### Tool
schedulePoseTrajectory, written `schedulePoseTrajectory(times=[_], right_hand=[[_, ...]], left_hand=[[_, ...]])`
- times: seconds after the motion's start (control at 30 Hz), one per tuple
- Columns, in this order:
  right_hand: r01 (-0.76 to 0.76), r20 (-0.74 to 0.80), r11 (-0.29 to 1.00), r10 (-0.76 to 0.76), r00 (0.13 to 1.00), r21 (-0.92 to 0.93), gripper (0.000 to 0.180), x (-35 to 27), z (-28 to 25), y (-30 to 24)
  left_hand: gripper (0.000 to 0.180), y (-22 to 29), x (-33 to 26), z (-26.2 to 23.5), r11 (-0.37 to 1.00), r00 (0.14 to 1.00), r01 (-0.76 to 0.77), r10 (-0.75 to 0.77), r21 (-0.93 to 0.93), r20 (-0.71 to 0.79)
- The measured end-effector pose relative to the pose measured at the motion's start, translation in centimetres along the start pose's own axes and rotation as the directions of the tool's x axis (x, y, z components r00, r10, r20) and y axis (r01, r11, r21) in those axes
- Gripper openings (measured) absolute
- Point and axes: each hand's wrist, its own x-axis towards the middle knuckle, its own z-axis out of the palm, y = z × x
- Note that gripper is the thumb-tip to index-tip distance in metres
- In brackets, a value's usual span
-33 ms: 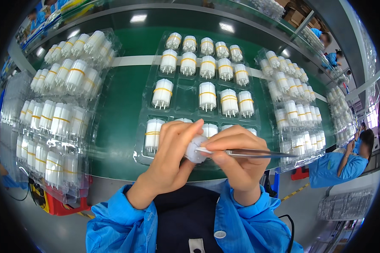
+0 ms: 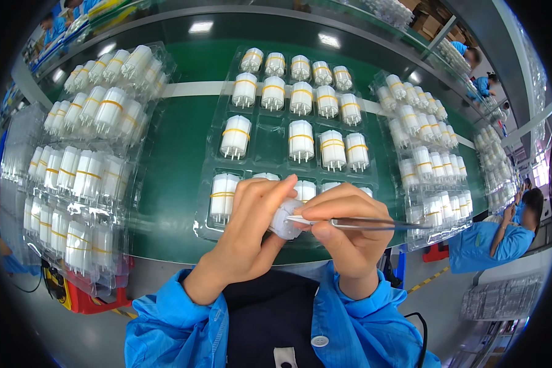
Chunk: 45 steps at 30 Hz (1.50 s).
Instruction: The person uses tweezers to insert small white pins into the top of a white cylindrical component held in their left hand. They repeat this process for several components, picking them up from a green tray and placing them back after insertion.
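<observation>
White cylinder [image 2: 282,222] over near edge of clear tray [image 2: 268,138], grasped in left hand [image 2: 248,228]; right hand [image 2: 349,236] pinches tweezers [image 2: 374,224]. Probably light, stiff, smooth; hold by sidewalls, though much is hidden.

Left hand [image 2: 246,230] grips a white part [image 2: 281,224]; right hand [image 2: 352,242] holds tweezers [image 2: 368,224] at it; clear tray [image 2: 266,140] beyond.

"What sort of place is this?"

"A factory workshop — plastic trays [image 2: 265,136] of matching white parts [image 2: 300,140] beyond the left hand [image 2: 245,227], on a green bench [image 2: 172,172]."

"Anyone else?"

"Well to that hand's right — a worker [image 2: 515,240] in blue."
</observation>
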Motion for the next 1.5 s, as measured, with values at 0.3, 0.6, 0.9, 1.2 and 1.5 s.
schedulePoseTrajectory(times=[0.3, 0.6, 0.9, 1.2, 1.5], right_hand=[[0.003, -0.073, 1.0, -0.001, 0.997, 0.024, 0.018, -0.3, -0.9, 0.2], [0.068, 0.027, 0.997, -0.067, 0.997, -0.029, 0.02, 0.2, -1.0, 0.5], [0.094, 0.049, 0.994, -0.091, 0.995, -0.061, 0.016, 0.1, -1.1, 0.7], [-0.059, -0.075, 0.997, 0.062, 0.995, 0.041, 0.013, -0.6, -0.5, 0.7], [0.021, -0.001, 0.993, -0.022, 1.0, -0.114, 0.015, 0.3, -0.4, 0.3]], left_hand=[[0.071, -0.4, -0.1, -0.4, 0.979, 0.996, 0.066, -0.054, -0.193, 0.065], [0.07, -0.5, -0.2, -0.5, 0.959, 0.991, 0.103, -0.076, -0.264, 0.111], [0.07, -0.4, -0.1, -0.7, 0.965, 0.988, 0.089, -0.054, -0.246, 0.148], [0.073, -0.6, -0.2, -0.6, 0.977, 0.991, 0.056, -0.03, -0.205, 0.128], [0.076, -0.7, -0.2, -0.2, 0.984, 0.995, 0.049, -0.033, -0.174, 0.098]])
